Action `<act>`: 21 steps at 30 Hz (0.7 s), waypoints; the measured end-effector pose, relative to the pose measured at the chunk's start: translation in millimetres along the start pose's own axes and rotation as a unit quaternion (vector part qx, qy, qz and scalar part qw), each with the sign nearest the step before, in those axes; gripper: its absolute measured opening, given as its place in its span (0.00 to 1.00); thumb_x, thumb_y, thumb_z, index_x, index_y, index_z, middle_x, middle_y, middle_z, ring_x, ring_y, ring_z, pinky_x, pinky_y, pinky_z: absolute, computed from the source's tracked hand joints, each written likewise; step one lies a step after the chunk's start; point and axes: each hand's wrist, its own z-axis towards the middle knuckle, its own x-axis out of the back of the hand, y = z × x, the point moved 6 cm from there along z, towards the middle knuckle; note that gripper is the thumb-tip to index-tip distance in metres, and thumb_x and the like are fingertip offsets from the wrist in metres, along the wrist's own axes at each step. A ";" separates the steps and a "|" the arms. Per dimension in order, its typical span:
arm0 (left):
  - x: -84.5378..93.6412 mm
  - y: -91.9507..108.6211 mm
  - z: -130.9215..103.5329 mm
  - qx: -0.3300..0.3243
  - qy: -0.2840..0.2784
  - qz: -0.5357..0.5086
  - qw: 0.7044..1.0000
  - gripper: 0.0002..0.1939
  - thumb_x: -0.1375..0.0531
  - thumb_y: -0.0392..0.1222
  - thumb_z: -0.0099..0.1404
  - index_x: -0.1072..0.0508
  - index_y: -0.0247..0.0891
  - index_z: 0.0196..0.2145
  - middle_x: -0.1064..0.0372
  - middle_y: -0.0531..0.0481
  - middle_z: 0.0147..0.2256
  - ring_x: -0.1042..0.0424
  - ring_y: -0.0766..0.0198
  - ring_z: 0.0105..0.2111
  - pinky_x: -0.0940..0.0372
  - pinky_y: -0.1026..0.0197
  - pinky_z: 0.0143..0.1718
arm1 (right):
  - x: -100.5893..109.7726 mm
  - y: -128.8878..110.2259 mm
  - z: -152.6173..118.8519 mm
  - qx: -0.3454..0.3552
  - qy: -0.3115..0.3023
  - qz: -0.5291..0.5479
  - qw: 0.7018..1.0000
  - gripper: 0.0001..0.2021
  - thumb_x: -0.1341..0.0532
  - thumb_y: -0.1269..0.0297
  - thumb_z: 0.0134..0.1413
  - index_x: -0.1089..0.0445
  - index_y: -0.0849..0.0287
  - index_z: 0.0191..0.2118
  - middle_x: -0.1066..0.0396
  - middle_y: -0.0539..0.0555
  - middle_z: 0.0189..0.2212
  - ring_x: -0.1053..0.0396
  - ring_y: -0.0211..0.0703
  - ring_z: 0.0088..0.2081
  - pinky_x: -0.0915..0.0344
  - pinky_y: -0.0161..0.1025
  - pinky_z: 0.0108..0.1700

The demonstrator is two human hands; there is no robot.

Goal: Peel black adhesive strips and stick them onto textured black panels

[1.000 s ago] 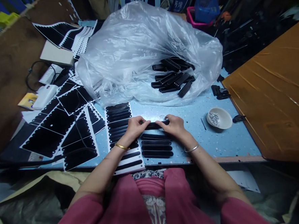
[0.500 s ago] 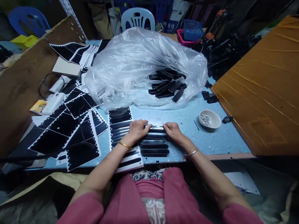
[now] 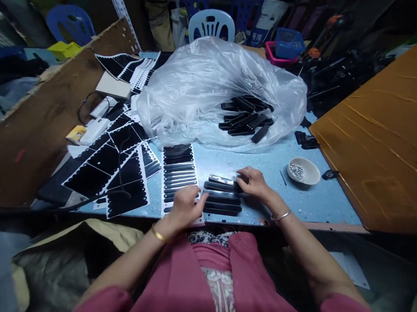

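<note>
Several glossy black strips with rounded ends lie side by side on the blue tabletop, between my two hands. My left hand rests over the lower part of a white sheet carrying rows of black strip-shaped stickers. Its thumb stands apart from the bent fingers and reaches to the left ends of the strips; nothing shows in its grasp. My right hand is at the right ends of the upper strips, fingers bent and apart, thumb partly hidden. It covers those strip ends.
A big clear plastic bag with black pieces in its mouth fills the table's back. Right stand a white bowl of small metal parts and an orange-brown panel. Black-and-white sheets and a cable lie left.
My left hand has let go of the top strip and drawn back down-left over the sheet. My right hand has come slightly off the strip's end. The view has shifted left.
</note>
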 end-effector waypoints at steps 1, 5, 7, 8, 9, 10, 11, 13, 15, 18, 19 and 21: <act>-11.3 -6.1 -22.5 0.068 -0.031 -0.097 0.992 0.19 0.42 0.55 0.65 0.27 0.34 0.29 0.26 0.42 0.29 0.24 0.59 0.29 0.35 0.63 0.27 | -1.2 -6.0 2.8 0.012 -0.008 0.007 1.000 0.16 0.41 0.57 0.54 0.24 0.62 0.42 0.25 0.58 0.33 0.31 0.45 0.34 0.38 0.38 0.38; -72.2 -17.9 -71.7 0.295 -0.115 -0.440 0.841 0.27 0.38 0.63 0.58 0.32 0.33 0.37 0.25 0.39 0.32 0.22 0.55 0.28 0.40 0.67 0.15 | -23.5 -35.5 8.0 0.037 -0.100 -0.031 0.994 0.21 0.40 0.45 0.53 0.25 0.61 0.36 0.26 0.57 0.32 0.32 0.44 0.32 0.40 0.37 0.35; -81.9 -19.8 -60.8 0.297 -0.065 -0.491 0.816 0.27 0.34 0.62 0.55 0.33 0.33 0.35 0.25 0.38 0.34 0.21 0.54 0.31 0.37 0.68 0.16 | -30.6 -43.6 6.4 0.035 -0.105 -0.076 0.991 0.23 0.40 0.42 0.52 0.26 0.60 0.31 0.27 0.58 0.30 0.32 0.44 0.32 0.42 0.37 0.33; -83.8 -20.4 -51.4 0.289 -0.051 -0.487 0.823 0.26 0.33 0.60 0.54 0.33 0.33 0.33 0.25 0.39 0.33 0.21 0.55 0.30 0.37 0.68 0.16 | -31.9 -44.1 5.4 0.026 -0.096 -0.089 0.991 0.23 0.41 0.41 0.51 0.27 0.60 0.28 0.28 0.58 0.29 0.33 0.44 0.31 0.42 0.37 0.33; -84.5 -20.8 -41.2 0.279 -0.046 -0.465 0.839 0.25 0.33 0.59 0.55 0.33 0.32 0.32 0.26 0.40 0.31 0.22 0.57 0.28 0.37 0.68 0.16 | -31.9 -42.4 4.6 0.014 -0.082 -0.091 0.992 0.23 0.41 0.41 0.51 0.28 0.60 0.25 0.28 0.58 0.27 0.33 0.43 0.30 0.43 0.37 0.32; -84.3 -21.2 -31.0 0.270 -0.042 -0.431 0.860 0.23 0.33 0.57 0.56 0.32 0.32 0.31 0.27 0.43 0.28 0.23 0.60 0.25 0.38 0.69 0.15 | -30.7 -38.9 3.9 -0.002 -0.064 -0.084 0.994 0.23 0.41 0.42 0.51 0.29 0.60 0.23 0.29 0.57 0.26 0.33 0.43 0.28 0.43 0.37 0.31; -83.3 -21.5 -21.3 0.261 -0.036 -0.390 0.882 0.22 0.33 0.55 0.56 0.32 0.32 0.30 0.28 0.46 0.25 0.26 0.62 0.21 0.39 0.69 0.15 | -28.6 -34.3 3.3 -0.019 -0.040 -0.069 0.997 0.23 0.40 0.43 0.51 0.30 0.59 0.21 0.29 0.57 0.24 0.34 0.43 0.27 0.44 0.38 0.30; -78.8 -19.6 -1.8 0.222 -0.003 -0.324 0.920 0.18 0.31 0.49 0.54 0.30 0.32 0.30 0.30 0.50 0.23 0.28 0.66 0.21 0.37 0.68 0.18 | -22.9 -23.1 1.7 -0.062 0.018 -0.017 0.998 0.23 0.39 0.43 0.48 0.31 0.59 0.19 0.30 0.57 0.21 0.35 0.43 0.25 0.45 0.38 0.28; -71.9 -13.4 17.5 0.148 0.061 -0.297 0.941 0.17 0.28 0.43 0.49 0.27 0.32 0.33 0.27 0.49 0.28 0.27 0.64 0.27 0.33 0.66 0.27 | -19.2 -10.3 -1.4 -0.124 0.070 0.068 0.987 0.24 0.38 0.41 0.45 0.31 0.60 0.18 0.31 0.55 0.18 0.36 0.41 0.22 0.45 0.37 0.26; -67.4 -8.2 42.3 0.082 0.139 -0.333 0.929 0.22 0.27 0.39 0.43 0.25 0.32 0.37 0.26 0.48 0.35 0.28 0.63 0.35 0.33 0.65 0.35 | -20.1 2.3 -6.2 -0.208 0.120 0.211 0.947 0.25 0.35 0.40 0.39 0.28 0.62 0.21 0.31 0.54 0.16 0.38 0.40 0.21 0.45 0.36 0.23; -69.0 -9.6 49.1 0.091 0.148 -0.368 0.914 0.23 0.27 0.40 0.43 0.25 0.32 0.37 0.26 0.48 0.34 0.28 0.64 0.34 0.34 0.64 0.35 | -20.5 3.0 -7.3 -0.221 0.133 0.253 0.932 0.25 0.33 0.40 0.37 0.28 0.63 0.22 0.31 0.54 0.17 0.37 0.40 0.21 0.43 0.36 0.23; -74.6 -13.2 57.7 0.134 0.135 -0.452 0.871 0.24 0.26 0.42 0.40 0.26 0.30 0.35 0.27 0.49 0.31 0.29 0.65 0.30 0.35 0.64 0.33 | -20.8 -0.9 -9.8 -0.229 0.147 0.338 0.901 0.25 0.31 0.42 0.33 0.27 0.64 0.25 0.29 0.53 0.19 0.36 0.39 0.21 0.40 0.36 0.24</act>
